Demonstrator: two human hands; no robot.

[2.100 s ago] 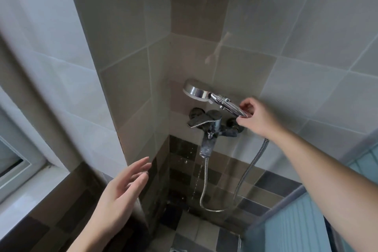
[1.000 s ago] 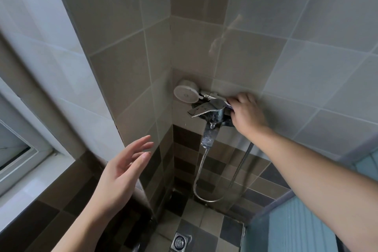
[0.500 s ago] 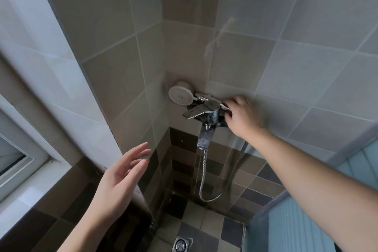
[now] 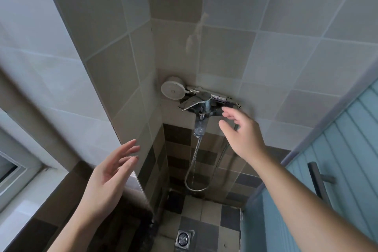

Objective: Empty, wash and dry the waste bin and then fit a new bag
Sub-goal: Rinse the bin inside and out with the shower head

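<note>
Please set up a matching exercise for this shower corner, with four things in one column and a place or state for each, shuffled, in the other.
Things:
1. shower head
2. right hand
3. floor drain
4. left hand

Places or states:
A. set in the checked floor tiles
B. open, low on the left, holding nothing
C. lying across the top of the mixer tap
D. open, just below the tap, holding nothing

Pairs: 1-C, 2-D, 3-A, 4-B

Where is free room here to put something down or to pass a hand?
Free: the checkered floor between the corner wall, the blue door and the drain; the air between the two hands. Crowded: around the tap, where the shower head lies on top, the hose loops below, and the right hand hovers beside it.
</note>
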